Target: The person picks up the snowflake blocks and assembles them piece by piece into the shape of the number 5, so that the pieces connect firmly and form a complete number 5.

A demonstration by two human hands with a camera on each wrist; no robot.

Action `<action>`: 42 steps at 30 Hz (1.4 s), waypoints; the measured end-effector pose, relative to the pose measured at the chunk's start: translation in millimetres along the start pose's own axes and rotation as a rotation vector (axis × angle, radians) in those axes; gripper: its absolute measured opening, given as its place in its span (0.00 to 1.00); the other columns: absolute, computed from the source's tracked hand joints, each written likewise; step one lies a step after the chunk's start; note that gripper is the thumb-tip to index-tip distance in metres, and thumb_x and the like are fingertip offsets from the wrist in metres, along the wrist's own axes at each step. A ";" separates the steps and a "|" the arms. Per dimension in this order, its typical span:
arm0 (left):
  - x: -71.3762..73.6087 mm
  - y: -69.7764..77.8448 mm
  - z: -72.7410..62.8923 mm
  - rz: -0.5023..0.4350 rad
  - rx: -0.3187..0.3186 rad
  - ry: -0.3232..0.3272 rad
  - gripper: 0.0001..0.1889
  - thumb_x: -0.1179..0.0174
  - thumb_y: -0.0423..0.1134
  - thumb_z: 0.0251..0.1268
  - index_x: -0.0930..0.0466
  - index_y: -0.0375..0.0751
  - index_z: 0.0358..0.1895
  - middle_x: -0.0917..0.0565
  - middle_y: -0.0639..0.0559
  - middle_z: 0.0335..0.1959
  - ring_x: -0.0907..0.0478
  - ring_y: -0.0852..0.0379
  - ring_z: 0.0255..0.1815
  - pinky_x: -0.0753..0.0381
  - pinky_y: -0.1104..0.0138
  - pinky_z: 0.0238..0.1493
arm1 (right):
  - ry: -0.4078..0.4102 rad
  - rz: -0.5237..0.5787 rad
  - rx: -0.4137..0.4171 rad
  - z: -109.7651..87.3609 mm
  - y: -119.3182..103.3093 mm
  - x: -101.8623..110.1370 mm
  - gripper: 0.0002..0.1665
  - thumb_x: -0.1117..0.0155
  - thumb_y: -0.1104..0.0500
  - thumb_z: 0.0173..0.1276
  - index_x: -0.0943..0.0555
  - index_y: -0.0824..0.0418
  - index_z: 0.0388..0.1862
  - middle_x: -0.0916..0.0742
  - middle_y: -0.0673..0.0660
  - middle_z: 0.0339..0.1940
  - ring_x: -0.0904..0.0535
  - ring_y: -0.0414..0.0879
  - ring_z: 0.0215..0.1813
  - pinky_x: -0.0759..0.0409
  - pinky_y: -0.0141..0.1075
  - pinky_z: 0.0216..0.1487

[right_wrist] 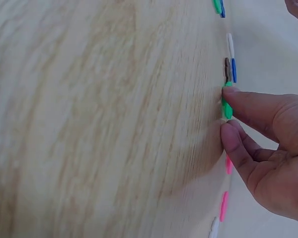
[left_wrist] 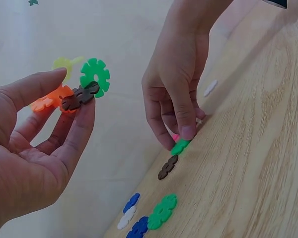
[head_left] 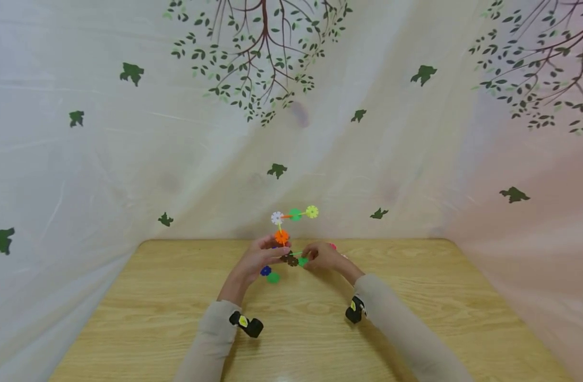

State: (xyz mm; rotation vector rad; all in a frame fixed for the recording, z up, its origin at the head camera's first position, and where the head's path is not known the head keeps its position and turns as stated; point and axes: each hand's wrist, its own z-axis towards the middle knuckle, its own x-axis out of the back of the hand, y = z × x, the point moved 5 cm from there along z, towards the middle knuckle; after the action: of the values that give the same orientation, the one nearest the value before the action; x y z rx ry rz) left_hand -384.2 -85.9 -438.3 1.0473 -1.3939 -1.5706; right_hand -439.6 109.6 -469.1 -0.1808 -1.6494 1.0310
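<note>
My left hand [head_left: 253,261] holds up a chain of interlocked plastic snowflake discs above the table. Between its thumb and fingers, in the left wrist view, are an orange disc [left_wrist: 52,99] and a brown disc [left_wrist: 80,97], with a green disc [left_wrist: 103,78] slotted upright at the end. The head view shows the chain rising to a white disc [head_left: 277,218], then turning right through another green disc [head_left: 295,214] to a yellow one [head_left: 312,211]. Down at the tabletop, my right hand [head_left: 327,255] pinches a loose green disc [right_wrist: 227,103] between thumb and fingers.
A loose brown disc [left_wrist: 168,167] lies beside the pinched one on the wooden table [head_left: 296,329]. Blue [left_wrist: 138,228], white [left_wrist: 126,217] and green [left_wrist: 163,211] discs lie nearer the left hand. Pink discs [right_wrist: 223,206] and a white disc [right_wrist: 214,228] lie beyond the right hand.
</note>
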 end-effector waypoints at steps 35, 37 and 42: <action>8.0 1.6 2.0 0.001 -0.038 0.041 0.18 0.41 0.31 0.74 0.26 0.30 0.64 0.16 0.50 0.53 0.17 0.58 0.51 0.16 0.61 0.58 | 0.023 0.382 0.025 -16.7 -16.4 23.1 0.17 0.34 0.67 0.69 0.16 0.71 0.56 0.10 0.62 0.46 0.16 0.41 0.42 0.14 0.38 0.51; 8.3 1.6 2.0 0.005 -0.039 0.035 0.18 0.41 0.31 0.74 0.25 0.31 0.64 0.17 0.51 0.54 0.17 0.59 0.50 0.15 0.62 0.57 | 0.063 0.406 0.036 -20.0 -22.3 25.7 0.17 0.33 0.67 0.69 0.17 0.72 0.55 0.11 0.62 0.45 0.16 0.41 0.42 0.14 0.37 0.51; 8.3 2.0 1.7 0.017 -0.034 0.029 0.20 0.39 0.32 0.73 0.25 0.33 0.65 0.18 0.48 0.57 0.17 0.58 0.52 0.16 0.62 0.58 | 0.149 0.498 0.048 -26.8 -31.2 29.9 0.16 0.33 0.68 0.69 0.19 0.75 0.54 0.12 0.67 0.44 0.16 0.42 0.41 0.15 0.41 0.52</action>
State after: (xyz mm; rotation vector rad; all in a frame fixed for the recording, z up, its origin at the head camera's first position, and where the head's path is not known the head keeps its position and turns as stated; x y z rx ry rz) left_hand -388.7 -93.2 -436.9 1.0313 -1.3488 -1.5563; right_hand -415.6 122.6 -426.2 -0.6453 -1.4727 1.3895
